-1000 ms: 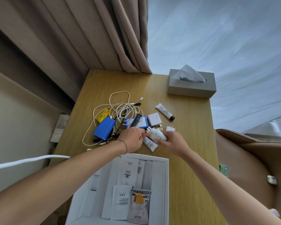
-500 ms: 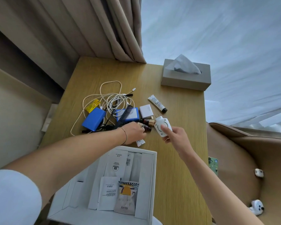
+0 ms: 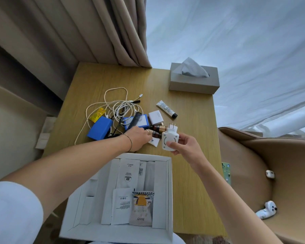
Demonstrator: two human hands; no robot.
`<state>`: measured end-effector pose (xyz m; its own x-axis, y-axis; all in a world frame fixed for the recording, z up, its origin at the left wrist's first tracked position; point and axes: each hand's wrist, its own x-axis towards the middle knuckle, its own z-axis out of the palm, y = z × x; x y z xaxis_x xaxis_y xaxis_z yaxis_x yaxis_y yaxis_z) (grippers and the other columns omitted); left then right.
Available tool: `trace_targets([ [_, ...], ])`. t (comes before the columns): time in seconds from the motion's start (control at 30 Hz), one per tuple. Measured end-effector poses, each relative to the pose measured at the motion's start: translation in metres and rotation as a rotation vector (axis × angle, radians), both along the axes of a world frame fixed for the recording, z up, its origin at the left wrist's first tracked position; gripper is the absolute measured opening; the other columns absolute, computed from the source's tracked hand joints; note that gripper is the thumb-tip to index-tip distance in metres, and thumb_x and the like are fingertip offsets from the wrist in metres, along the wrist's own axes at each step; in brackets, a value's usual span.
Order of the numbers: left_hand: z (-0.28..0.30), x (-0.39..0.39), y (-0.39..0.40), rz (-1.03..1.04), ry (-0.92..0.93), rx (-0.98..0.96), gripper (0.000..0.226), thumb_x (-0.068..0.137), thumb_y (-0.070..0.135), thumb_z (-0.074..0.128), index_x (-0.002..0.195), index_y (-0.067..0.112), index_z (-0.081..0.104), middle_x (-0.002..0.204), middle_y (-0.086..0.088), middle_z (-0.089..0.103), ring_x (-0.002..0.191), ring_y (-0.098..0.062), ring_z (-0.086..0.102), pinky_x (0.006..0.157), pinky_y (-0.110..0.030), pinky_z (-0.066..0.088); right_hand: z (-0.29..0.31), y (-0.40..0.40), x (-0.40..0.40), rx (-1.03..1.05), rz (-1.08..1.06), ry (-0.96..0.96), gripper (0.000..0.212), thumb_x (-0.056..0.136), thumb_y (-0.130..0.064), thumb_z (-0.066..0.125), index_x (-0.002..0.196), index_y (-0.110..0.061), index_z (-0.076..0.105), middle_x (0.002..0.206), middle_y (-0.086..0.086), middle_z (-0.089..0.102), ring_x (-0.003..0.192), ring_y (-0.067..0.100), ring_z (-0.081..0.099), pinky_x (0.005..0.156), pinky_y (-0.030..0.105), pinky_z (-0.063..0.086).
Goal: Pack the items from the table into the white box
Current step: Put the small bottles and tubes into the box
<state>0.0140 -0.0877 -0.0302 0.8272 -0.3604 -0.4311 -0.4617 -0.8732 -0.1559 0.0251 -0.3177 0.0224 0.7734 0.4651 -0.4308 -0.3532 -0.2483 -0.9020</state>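
The white box [image 3: 169, 191] lies open at the table's near edge, with paper sachets [image 3: 142, 210] inside. My right hand [image 3: 187, 145] holds a white plug adapter [image 3: 169, 138] in the air, just beyond the box's far right corner. My left hand [image 3: 137, 138] lies palm down on the table, its fingertips at two small brown bottles [image 3: 158, 128] and over a white tube end [image 3: 153, 142]; whether it grips anything is hidden. Behind it are a blue case [image 3: 99, 130], tangled white cables [image 3: 116, 106], a black comb [image 3: 135, 119], a white charger [image 3: 155, 117] and a cream tube [image 3: 166, 109].
A grey tissue box [image 3: 194, 81] stands at the table's far right corner. A yellow packet [image 3: 96, 115] lies by the cables. A tan chair [image 3: 271, 164] with small white toys sits to the right. Curtains hang behind the table.
My right hand has lifted the white plug adapter off the table and drawn it toward me. My left hand stays at the small bottles. The view has shifted slightly.
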Motion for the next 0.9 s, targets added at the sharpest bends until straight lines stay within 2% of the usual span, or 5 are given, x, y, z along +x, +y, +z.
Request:
trace_targets([
  [0.4,-0.016,0.009,-0.001,0.019,-0.061,0.070,0.032,0.098,0.013,0.047,0.128,0.014,0.058,0.104,-0.003,0.072,0.087,-0.025,0.070,0.059,-0.033,0.039,0.016,0.012,-0.031,-0.022,-0.122,-0.085,0.032,0.077,-0.013,0.081,0.106,-0.025,0.072,0.096,-0.004,0.078,0.086,0.008,0.073,0.071,0.019,0.055],
  [0.53,-0.008,0.011,0.005,0.112,-0.120,-0.103,0.023,0.094,0.024,0.045,0.108,0.014,0.061,0.100,-0.006,0.068,0.084,-0.027,0.067,0.057,-0.033,0.036,0.026,0.022,-0.041,-0.037,-0.152,-0.225,0.028,0.072,-0.018,0.083,0.093,-0.032,0.070,0.088,-0.010,0.076,0.079,0.004,0.069,0.066,0.016,0.053],
  [0.67,0.021,0.003,0.021,0.218,-0.280,-0.397,0.028,0.095,0.038,0.041,0.099,0.014,0.055,0.088,-0.007,0.063,0.072,-0.024,0.057,0.055,-0.034,0.042,0.039,0.040,-0.053,-0.057,-0.176,-0.378,0.029,0.077,-0.028,0.083,0.101,-0.023,0.069,0.092,0.000,0.074,0.084,0.023,0.070,0.074,0.035,0.057],
  [0.77,0.050,-0.015,0.038,0.478,-0.326,-0.707,0.024,0.093,0.039,0.037,0.083,0.019,0.045,0.071,0.000,0.049,0.060,-0.023,0.047,0.050,-0.031,0.028,0.046,0.059,-0.068,-0.033,-0.132,-0.411,0.026,0.083,-0.038,0.078,0.097,-0.019,0.067,0.085,0.005,0.070,0.078,0.029,0.065,0.069,0.046,0.054],
  [0.9,0.075,-0.050,0.067,0.811,-0.379,-1.016,0.036,0.097,0.042,0.039,0.078,0.015,0.053,0.059,0.000,0.051,0.054,-0.024,0.048,0.047,-0.033,0.031,0.043,0.091,-0.095,-0.035,-0.053,-0.355,0.033,0.087,-0.047,0.073,0.084,-0.016,0.061,0.073,0.009,0.062,0.062,0.027,0.050,0.059,0.051,0.046],
])
